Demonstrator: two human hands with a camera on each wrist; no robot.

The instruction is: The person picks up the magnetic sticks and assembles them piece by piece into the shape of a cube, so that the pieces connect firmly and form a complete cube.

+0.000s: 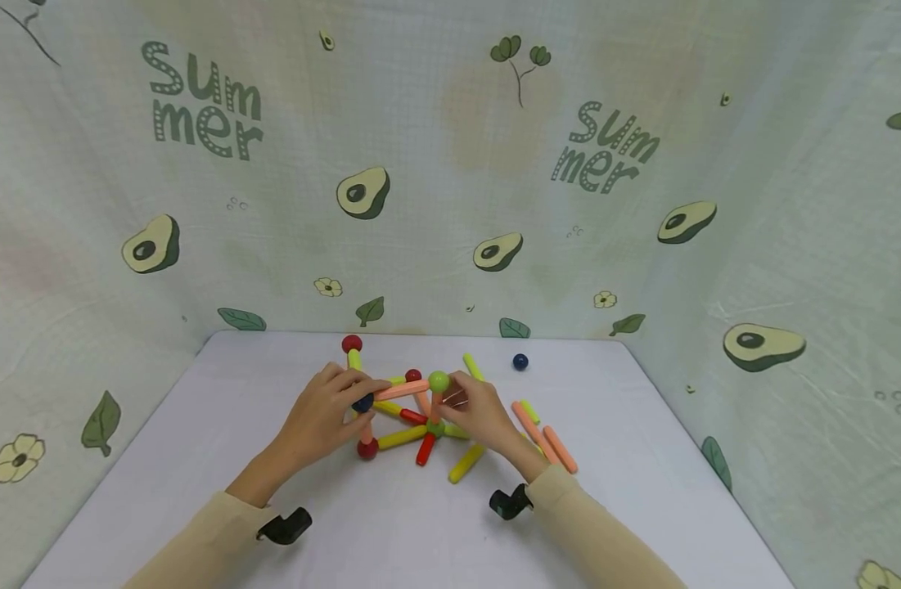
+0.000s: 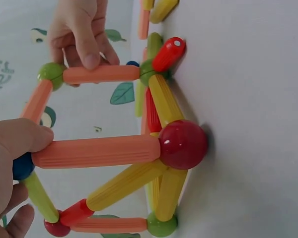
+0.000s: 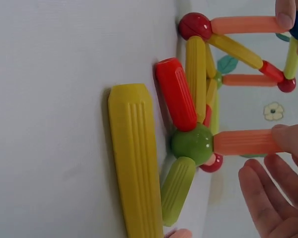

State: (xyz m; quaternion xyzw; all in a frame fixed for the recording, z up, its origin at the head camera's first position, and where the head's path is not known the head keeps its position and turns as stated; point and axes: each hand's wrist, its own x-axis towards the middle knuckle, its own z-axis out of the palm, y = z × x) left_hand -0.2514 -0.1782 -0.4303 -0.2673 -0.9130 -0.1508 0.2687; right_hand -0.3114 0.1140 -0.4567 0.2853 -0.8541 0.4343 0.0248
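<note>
The left hand (image 1: pixel 319 417) pinched a shiny dark-blue ball (image 1: pixel 362 403), the right hand (image 1: pixel 487 415) an upright ridged orange rod (image 2: pixel 105 74); uneven pulling could have popped either loose.

Left fingers (image 1: pixel 367 385) around a navy ball (image 1: pixel 362 402)

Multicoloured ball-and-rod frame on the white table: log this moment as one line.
left hand: holds glossy dark blue ball | right hand: pinches upright orange plastic-looking rod | rod top: glossy green ball
</note>
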